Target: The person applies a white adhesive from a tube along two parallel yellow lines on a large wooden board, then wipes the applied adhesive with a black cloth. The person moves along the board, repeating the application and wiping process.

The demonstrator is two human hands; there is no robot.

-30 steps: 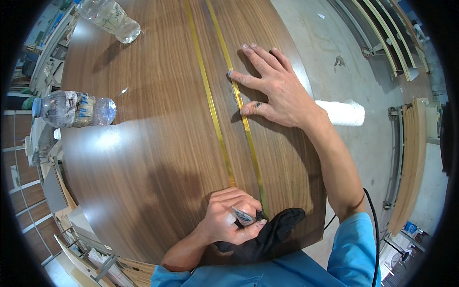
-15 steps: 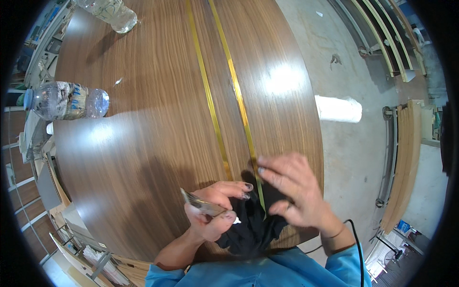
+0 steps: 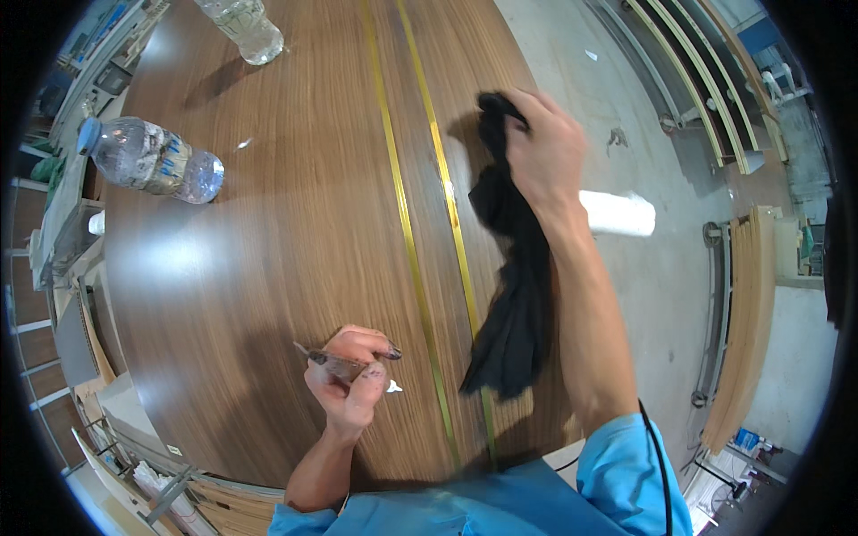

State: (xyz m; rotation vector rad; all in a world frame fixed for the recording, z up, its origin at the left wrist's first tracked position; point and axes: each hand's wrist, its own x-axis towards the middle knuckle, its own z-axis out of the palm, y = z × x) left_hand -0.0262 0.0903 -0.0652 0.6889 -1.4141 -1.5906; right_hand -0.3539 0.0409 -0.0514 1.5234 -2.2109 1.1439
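My right hand (image 3: 550,152) grips a bunched black cloth (image 3: 518,295) by its far end, over the right part of the wood-grain board (image 3: 268,268). The cloth trails back toward me beside the right of two gold strips (image 3: 452,214); its near end lies partly over that strip. Closer to my body, my left hand (image 3: 344,393) is closed around a thin silvery tube (image 3: 338,364) with a white tip, held above the board left of the other gold strip (image 3: 404,214). Dark smudges mark the left fingertips.
Two clear plastic bottles stand at the far left, one with a blue cap (image 3: 165,163), the other (image 3: 246,31) farther off. A white roll (image 3: 617,214) shows past the board's right edge. Racks with stacked panels (image 3: 746,330) line the right side of the floor.
My right hand, empty before, has taken hold of the black cloth and moved it up and away from my body. The left hand has shifted slightly left with the tube.
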